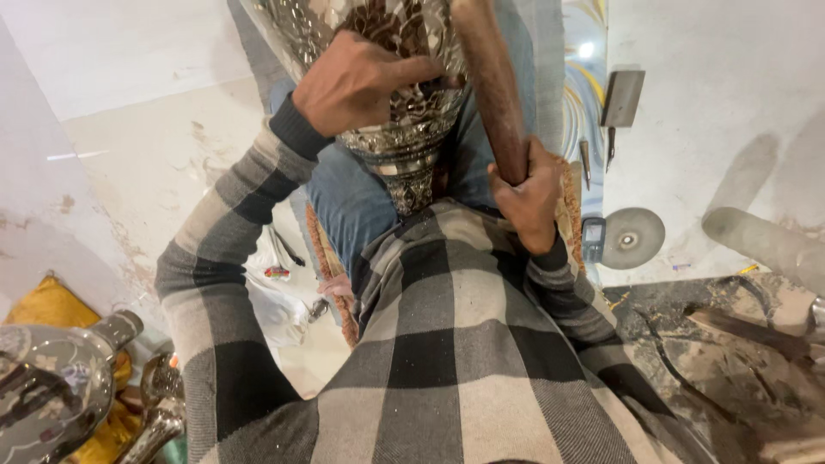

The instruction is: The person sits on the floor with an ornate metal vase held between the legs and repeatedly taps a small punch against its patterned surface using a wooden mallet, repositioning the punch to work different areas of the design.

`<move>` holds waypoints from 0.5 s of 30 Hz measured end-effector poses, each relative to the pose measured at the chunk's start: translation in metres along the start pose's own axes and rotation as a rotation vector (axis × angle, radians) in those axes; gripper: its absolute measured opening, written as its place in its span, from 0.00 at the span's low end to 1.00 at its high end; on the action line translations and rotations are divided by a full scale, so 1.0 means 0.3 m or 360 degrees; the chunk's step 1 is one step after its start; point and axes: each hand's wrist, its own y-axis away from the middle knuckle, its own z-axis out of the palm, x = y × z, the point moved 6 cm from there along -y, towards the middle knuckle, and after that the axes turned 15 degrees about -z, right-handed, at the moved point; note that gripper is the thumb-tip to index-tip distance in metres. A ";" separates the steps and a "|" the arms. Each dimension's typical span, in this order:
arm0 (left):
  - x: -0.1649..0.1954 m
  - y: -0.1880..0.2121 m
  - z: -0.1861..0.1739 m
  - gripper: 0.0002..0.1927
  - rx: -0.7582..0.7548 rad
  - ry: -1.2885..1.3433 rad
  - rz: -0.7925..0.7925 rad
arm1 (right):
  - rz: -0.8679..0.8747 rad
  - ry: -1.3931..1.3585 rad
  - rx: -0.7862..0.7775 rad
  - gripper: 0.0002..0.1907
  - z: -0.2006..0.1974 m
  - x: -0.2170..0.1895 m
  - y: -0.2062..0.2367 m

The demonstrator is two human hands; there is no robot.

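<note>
Hands are working an engraved silver metal vessel (404, 94) in the head view, the piece lying across the seated person's lap over blue jeans (348, 202), its narrow ornate foot pointing toward the checked grey-and-black shirt (447, 344). The left hand (357, 82) is pressing down on the vessel's patterned wall, fingers half curled and spread over the metal, gripping nothing else. The right hand (524, 193) is closing fully around the lower end of a thick brown wooden handle (494, 82), which is rising beside the vessel and touching its side. On the pale floor (730, 94) to the right, a flat metal blade tool (620, 99) and a round grey disc (633, 238) are lying well apart from the hands. At the lower left, another decorated silver vessel (51, 391) is resting against yellow cloth (60, 309).
</note>
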 end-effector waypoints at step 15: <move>0.026 -0.016 -0.027 0.34 -0.0019 0.0092 -0.0045 | -0.0096 -0.0485 0.0248 0.10 -0.047 -0.023 -0.041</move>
